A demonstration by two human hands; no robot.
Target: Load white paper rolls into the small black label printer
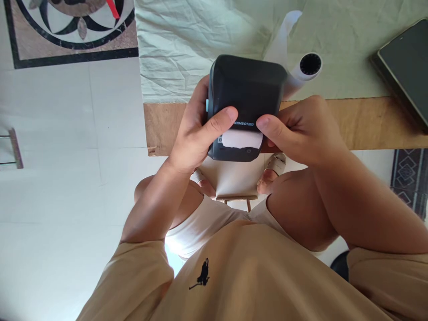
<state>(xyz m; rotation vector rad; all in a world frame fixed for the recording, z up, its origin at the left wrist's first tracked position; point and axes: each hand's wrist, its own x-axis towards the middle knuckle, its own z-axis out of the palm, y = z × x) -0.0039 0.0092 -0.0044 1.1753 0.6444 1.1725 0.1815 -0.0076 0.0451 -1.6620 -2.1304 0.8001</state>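
Both hands grip 1 dark label printer (245, 96) above the table edge (368, 122): left hand (192, 133) wraps its side, right hand (297, 129) the other. Press both thumbs evenly beside the white label (241, 139) at the slot; keep the paper roll (302, 71) behind unobstructed.

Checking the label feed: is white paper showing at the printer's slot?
Yes, a white paper strip sticks out of the black printer between both thumbs.

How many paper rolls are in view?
1: a white paper roll lies on the cloth-covered table, just behind the black label printer held in both hands. Another may be hidden inside the printer.
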